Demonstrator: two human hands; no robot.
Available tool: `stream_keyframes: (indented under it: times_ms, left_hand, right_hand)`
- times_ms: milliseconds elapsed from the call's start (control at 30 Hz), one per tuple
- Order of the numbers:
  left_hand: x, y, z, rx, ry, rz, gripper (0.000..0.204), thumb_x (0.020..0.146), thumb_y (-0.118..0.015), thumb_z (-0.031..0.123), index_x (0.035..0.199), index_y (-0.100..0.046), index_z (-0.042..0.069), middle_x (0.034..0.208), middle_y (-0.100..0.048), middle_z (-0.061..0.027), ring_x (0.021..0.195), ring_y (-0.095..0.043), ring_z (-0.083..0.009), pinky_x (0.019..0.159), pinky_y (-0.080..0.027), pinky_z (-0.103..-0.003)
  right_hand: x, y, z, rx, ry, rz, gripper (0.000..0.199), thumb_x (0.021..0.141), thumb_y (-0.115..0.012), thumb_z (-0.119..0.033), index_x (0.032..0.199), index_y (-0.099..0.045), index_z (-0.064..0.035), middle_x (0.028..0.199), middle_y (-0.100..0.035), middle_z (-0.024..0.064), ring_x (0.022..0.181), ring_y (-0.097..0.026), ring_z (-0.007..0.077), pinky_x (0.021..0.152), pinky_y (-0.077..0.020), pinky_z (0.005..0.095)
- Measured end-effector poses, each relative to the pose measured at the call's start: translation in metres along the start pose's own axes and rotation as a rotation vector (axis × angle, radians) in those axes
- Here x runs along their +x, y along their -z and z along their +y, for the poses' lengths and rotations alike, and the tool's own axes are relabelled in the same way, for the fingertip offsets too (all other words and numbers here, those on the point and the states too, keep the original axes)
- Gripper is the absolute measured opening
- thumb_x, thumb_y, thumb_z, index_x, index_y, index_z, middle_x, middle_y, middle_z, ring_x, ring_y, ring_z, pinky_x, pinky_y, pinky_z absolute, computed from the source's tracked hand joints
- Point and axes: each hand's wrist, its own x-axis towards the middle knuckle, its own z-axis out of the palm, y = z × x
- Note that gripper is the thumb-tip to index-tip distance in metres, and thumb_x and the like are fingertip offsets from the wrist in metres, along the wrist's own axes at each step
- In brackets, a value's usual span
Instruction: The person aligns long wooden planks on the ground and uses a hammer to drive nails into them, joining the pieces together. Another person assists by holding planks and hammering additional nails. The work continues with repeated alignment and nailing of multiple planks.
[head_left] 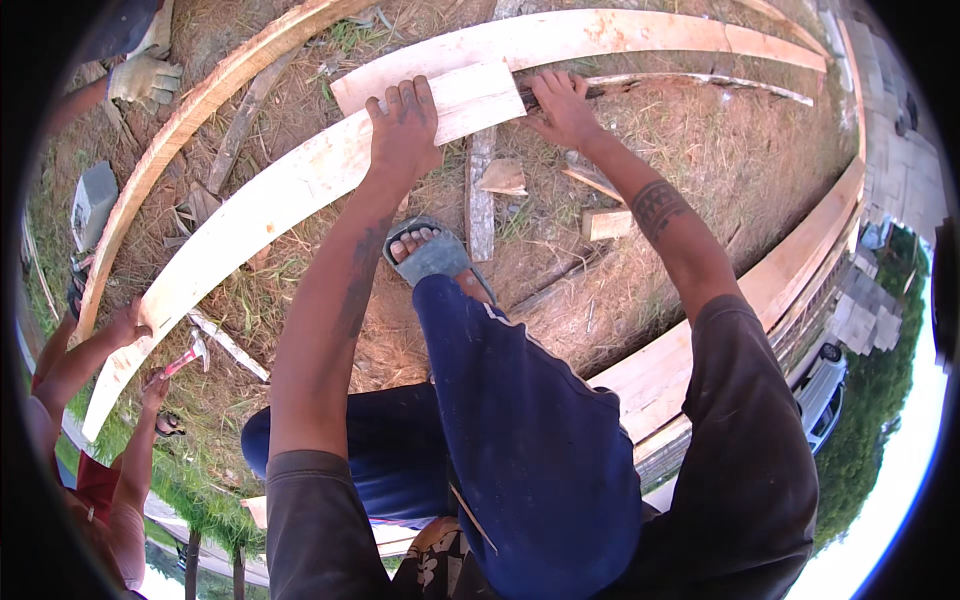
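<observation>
A long pale wooden board (270,220) runs from the lower left up to the middle. My left hand (405,125) is closed over it near its upper end, fingers across the face to the far edge. At that end, my right hand (562,110) has its fingers bent against the board's cut edge. A thin bark-edged strip (690,80) reaches rightward from behind the right hand; whether that hand touches it is unclear. Just beyond lies another broad board (580,38). Another person's hand (128,322) rests on the board's lower left part, and their other hand holds a red-handled hammer (190,355).
A thick curved plank (160,160) arcs along the left. By it are a grey block (93,205) and a gloved hand (145,82) of another person. Offcuts, such as a wood block (607,223), lie on dry grass near my sandalled foot (430,250). Long planks (790,270) stack at right.
</observation>
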Motion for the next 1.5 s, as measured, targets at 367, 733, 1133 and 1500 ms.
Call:
stream_keyframes:
  times_ms: [367, 733, 1133, 1500]
  left_hand:
    - [0.006, -0.013, -0.006, -0.167, -0.053, 0.127, 0.121, 0.065, -0.093, 0.042, 0.157, -0.032, -0.009, 0.141, -0.049, -0.0221, 0.131, -0.047, -0.0379, 0.109, -0.032, -0.062]
    - [0.0, -0.019, -0.005, -0.015, -0.066, 0.28, 0.116, 0.068, -0.084, 0.06, 0.152, -0.044, -0.009, 0.136, -0.056, -0.0196, 0.126, -0.049, -0.0343, 0.106, -0.035, -0.059]
    - [-0.006, -0.022, -0.01, -0.067, -0.039, 0.358, 0.111, 0.061, -0.089, 0.049, 0.147, -0.049, -0.009, 0.129, -0.058, -0.0196, 0.12, -0.053, -0.0351, 0.108, -0.039, -0.059]
    - [-0.004, -0.028, -0.011, -0.11, -0.051, 0.418, 0.111, 0.06, -0.087, 0.05, 0.146, -0.051, -0.008, 0.13, -0.059, -0.0203, 0.12, -0.053, -0.0352, 0.107, -0.039, -0.059]
  right_hand:
    - [0.001, 0.015, -0.001, 0.134, -0.04, -0.043, 0.073, 0.099, -0.052, -0.075, 0.143, -0.061, -0.0161, 0.126, -0.054, 0.0103, 0.128, -0.045, 0.0275, 0.114, -0.0215, 0.0605]
    - [-0.006, 0.008, 0.001, 0.094, -0.051, 0.027, 0.045, 0.109, -0.053, -0.047, 0.136, -0.064, -0.013, 0.138, -0.056, 0.0099, 0.135, -0.045, 0.0289, 0.116, -0.019, 0.0537]
    - [-0.004, -0.017, 0.008, 0.051, -0.022, 0.091, 0.041, 0.108, -0.053, -0.043, 0.135, -0.061, -0.012, 0.138, -0.056, 0.0092, 0.134, -0.046, 0.03, 0.116, -0.0199, 0.0539]
    - [-0.005, -0.011, 0.005, 0.022, 0.04, 0.13, 0.06, 0.101, -0.062, -0.055, 0.142, -0.056, -0.0109, 0.138, -0.055, 0.0102, 0.134, -0.046, 0.0315, 0.115, -0.0206, 0.0566]
